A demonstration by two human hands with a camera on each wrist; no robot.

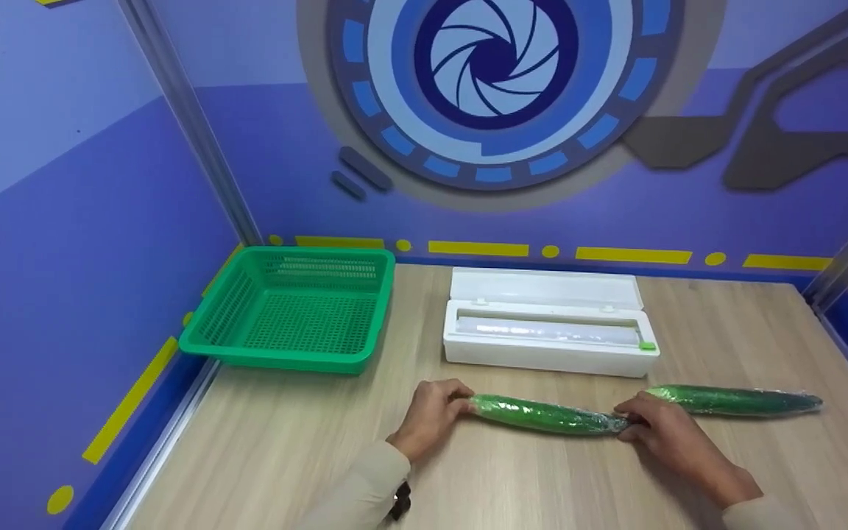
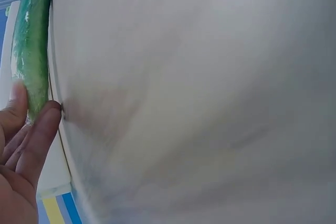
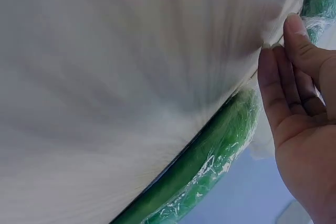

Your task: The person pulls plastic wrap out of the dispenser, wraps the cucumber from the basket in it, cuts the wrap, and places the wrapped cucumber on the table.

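Green and slick under clear cling film, the long wrapped cucumber (image 1: 545, 414) lies on the pale wooden surface (image 1: 527, 486) in front of the white plastic film dispenser box (image 1: 549, 331). My left hand (image 1: 431, 416) pinches its left end and my right hand (image 1: 656, 425) pinches its right end, fingers curled on the twisted film. I reckon the film could tear or unwind if I twist too hard, or the cucumber could roll into the second wrapped cucumber (image 1: 737, 400) just beside it.
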